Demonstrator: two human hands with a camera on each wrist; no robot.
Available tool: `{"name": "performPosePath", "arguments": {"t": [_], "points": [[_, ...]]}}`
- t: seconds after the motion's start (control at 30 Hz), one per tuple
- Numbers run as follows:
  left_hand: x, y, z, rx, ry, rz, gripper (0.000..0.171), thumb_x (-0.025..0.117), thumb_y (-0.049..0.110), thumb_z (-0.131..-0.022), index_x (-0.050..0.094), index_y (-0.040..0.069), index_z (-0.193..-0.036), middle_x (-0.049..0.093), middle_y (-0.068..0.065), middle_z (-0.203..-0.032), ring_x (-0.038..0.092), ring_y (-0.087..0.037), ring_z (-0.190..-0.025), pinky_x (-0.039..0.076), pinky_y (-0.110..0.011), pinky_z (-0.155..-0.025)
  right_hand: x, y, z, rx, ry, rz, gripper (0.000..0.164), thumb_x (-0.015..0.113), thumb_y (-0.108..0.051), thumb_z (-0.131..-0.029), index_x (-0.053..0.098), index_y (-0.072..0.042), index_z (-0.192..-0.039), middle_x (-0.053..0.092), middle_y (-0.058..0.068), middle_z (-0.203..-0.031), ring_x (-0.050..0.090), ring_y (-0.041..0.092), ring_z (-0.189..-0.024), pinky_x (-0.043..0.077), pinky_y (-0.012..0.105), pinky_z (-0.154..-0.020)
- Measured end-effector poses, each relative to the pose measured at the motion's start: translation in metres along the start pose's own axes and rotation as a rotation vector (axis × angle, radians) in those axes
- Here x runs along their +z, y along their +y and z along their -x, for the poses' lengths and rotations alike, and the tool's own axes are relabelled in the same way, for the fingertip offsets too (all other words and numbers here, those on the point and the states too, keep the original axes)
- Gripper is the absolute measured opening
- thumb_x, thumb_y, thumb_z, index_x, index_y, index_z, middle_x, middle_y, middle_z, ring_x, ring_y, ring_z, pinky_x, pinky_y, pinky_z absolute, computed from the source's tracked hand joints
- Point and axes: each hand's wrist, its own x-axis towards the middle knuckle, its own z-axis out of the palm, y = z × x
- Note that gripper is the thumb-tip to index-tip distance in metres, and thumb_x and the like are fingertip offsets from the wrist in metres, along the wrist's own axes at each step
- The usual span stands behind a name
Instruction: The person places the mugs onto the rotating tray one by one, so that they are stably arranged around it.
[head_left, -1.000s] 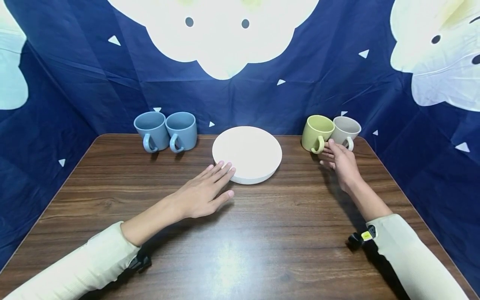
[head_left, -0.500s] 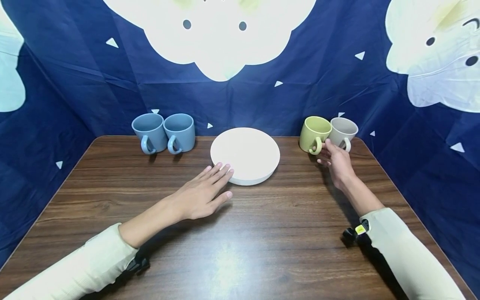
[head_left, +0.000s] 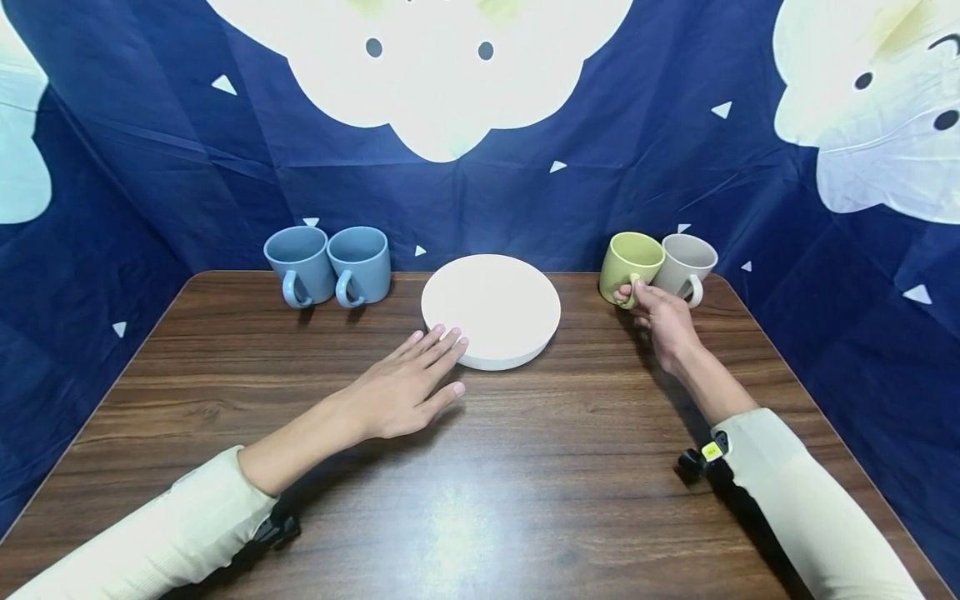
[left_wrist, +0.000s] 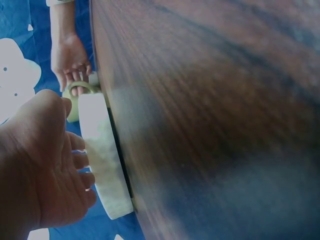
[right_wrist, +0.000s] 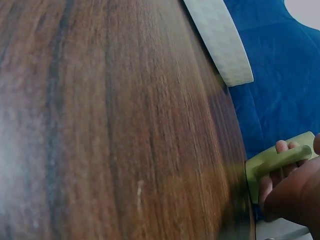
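In the head view my right hand (head_left: 665,321) holds the handle of a yellow-green mug (head_left: 621,265) upright at the back right, thumb over the handle. The right wrist view shows fingertips passing through the handle (right_wrist: 282,159). A light grey mug (head_left: 684,262) stands just to the right of the green one. My left hand (head_left: 401,390) is stretched out, palm down, fingers straight. Its fingertips overlap the near left edge of a white round disc-like stand (head_left: 491,304); whether they touch it, I cannot tell.
Two blue mugs (head_left: 303,262) stand side by side at the back left, handles toward me. All stands on a dark wood-grain table (head_left: 525,475). Behind it hangs a blue cloth (head_left: 510,200) with white cloud shapes.
My right hand has moved slightly left, and its fingers have gone through the green mug's handle and closed on it. The left hand and the other mugs have stayed put.
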Motion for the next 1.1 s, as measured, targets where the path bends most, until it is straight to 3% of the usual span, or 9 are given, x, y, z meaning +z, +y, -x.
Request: {"name": "performPosePath", "arguments": {"t": [0.1,0.23,0.4,0.6,0.83,1.1], "points": [[0.000,0.000,0.000,0.001,0.001,0.000,0.074,0.036,0.055,-0.122,0.025,0.010,-0.180,0.018,-0.011,-0.190,0.012,-0.034,-0.179,0.011,-0.058,-0.147,0.002,0.000,-0.001,0.020,0.012,0.034,0.029,0.056,-0.035,-0.120,0.080,-0.029,-0.104,0.083,-0.023,-0.099,0.059,0.004,-0.083,0.040,0.022,-0.066],[0.000,0.000,0.000,-0.001,-0.004,-0.004,0.074,0.036,0.055,-0.122,0.024,0.011,-0.180,0.017,-0.010,-0.190,0.011,-0.033,-0.179,0.011,-0.057,-0.147,0.001,0.001,-0.002,0.016,0.002,0.068,0.032,0.055,-0.035,-0.121,0.081,-0.031,-0.103,0.081,-0.024,-0.099,0.054,0.005,-0.085,0.041,0.020,-0.068],[0.000,0.000,0.000,-0.002,-0.007,0.003,0.074,0.035,0.055,-0.122,0.023,0.012,-0.180,0.015,-0.009,-0.190,0.010,-0.032,-0.179,0.011,-0.056,-0.147,-0.001,0.000,-0.004,0.030,-0.072,0.052,0.031,0.051,-0.037,-0.121,0.079,-0.027,-0.110,0.082,-0.020,-0.105,0.062,0.004,-0.086,0.050,0.019,-0.071],[0.000,-0.001,0.000,0.005,-0.004,0.015,0.074,0.035,0.055,-0.122,0.023,0.011,-0.180,0.015,-0.011,-0.190,0.010,-0.033,-0.179,0.012,-0.057,-0.147,-0.004,-0.002,-0.007,0.071,-0.164,-0.043,0.034,0.050,-0.039,-0.120,0.078,-0.020,-0.122,0.084,-0.016,-0.115,0.072,0.006,-0.094,0.059,0.020,-0.080],[0.000,-0.001,-0.001,0.001,-0.021,0.009,0.075,0.035,0.055,-0.122,0.021,0.012,-0.181,0.013,-0.010,-0.190,0.008,-0.031,-0.179,0.011,-0.055,-0.147,-0.002,-0.001,-0.010,0.082,-0.179,-0.110,0.034,0.054,-0.038,-0.118,0.076,-0.013,-0.127,0.084,-0.010,-0.117,0.071,0.007,-0.098,0.062,0.019,-0.088],[-0.001,0.001,0.000,0.003,-0.021,0.002,0.074,0.034,0.055,-0.122,0.021,0.011,-0.181,0.014,-0.011,-0.190,0.009,-0.033,-0.179,0.012,-0.056,-0.147,0.004,0.001,-0.013,0.088,-0.219,-0.126,0.045,0.051,-0.039,-0.118,0.064,-0.004,-0.143,0.082,-0.010,-0.119,0.075,0.007,-0.102,0.063,0.019,-0.093]]}}
